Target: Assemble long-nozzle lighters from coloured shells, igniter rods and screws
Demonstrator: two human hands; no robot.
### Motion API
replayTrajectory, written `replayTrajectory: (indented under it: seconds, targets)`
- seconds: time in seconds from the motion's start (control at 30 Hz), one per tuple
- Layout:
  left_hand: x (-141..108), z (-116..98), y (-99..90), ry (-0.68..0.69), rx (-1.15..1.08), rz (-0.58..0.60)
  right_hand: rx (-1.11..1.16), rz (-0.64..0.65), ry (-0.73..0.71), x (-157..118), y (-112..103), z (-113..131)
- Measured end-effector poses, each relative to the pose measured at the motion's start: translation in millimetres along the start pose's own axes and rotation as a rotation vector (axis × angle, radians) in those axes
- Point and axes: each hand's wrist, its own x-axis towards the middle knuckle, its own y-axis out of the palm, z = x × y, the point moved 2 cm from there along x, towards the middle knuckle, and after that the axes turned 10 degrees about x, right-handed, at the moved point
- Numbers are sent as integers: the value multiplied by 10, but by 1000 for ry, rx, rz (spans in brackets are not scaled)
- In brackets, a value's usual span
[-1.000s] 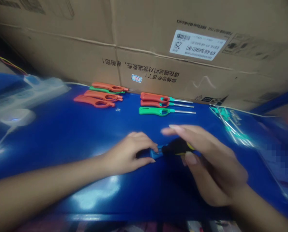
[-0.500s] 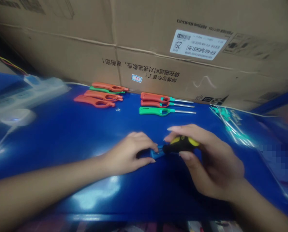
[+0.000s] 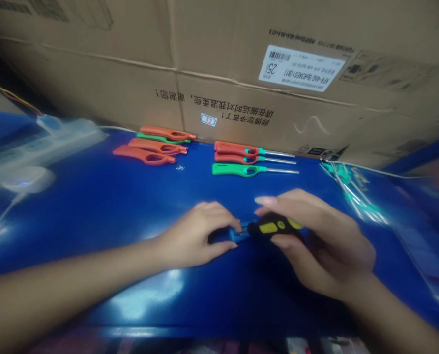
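My left hand (image 3: 195,233) pinches a blue plastic piece (image 3: 236,235), which looks like a lighter handle, against the table; most of it is hidden under the fingers. In my right hand (image 3: 322,241) is a screwdriver (image 3: 274,226) with a black and yellow handle, gripped between thumb and fingers. It points left, its nose over the blue piece close to my left fingertips. The tip cannot be made out. Behind my hands lie two red lighters (image 3: 234,148) and a green lighter (image 3: 228,169), each with a metal tube.
Several orange and green lighter handles (image 3: 141,153) without tubes lie at the back left. A bag of metal tubes with teal parts (image 3: 348,184) is at the right. A white power strip (image 3: 53,142) sits far left. The cardboard box (image 3: 131,69) walls off the blue table's (image 3: 94,206) back.
The screwdriver handle has turned in my right hand, so its yellow patches face differently. My right fingers have shifted slightly with it. My left hand and the blue piece stay put.
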Motion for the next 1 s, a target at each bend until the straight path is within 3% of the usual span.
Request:
replayTrajectory:
  seconds: [0.1, 0.27, 0.33, 0.43, 0.63, 1.0]
  targets:
    - [-3, -4, 3, -10, 7, 3, -105, -1, -46, 18, -4, 16]
    - [-6, -11, -4, 7, 13, -10, 74, 25, 93, -2, -13, 13]
    - [-9, -9, 0, 9, 22, -22, 99, 49, 50, 3, -13, 20]
    - [-11, -9, 5, 5, 25, -41, 14, 43, -28, 22, -20, 42]
    - [-4, -8, 4, 3, 7, -44, -247, 84, 15, 47, -32, 97]
    - [7, -19, -9, 1, 8, -28, -236, 32, -25, 17, -11, 109]
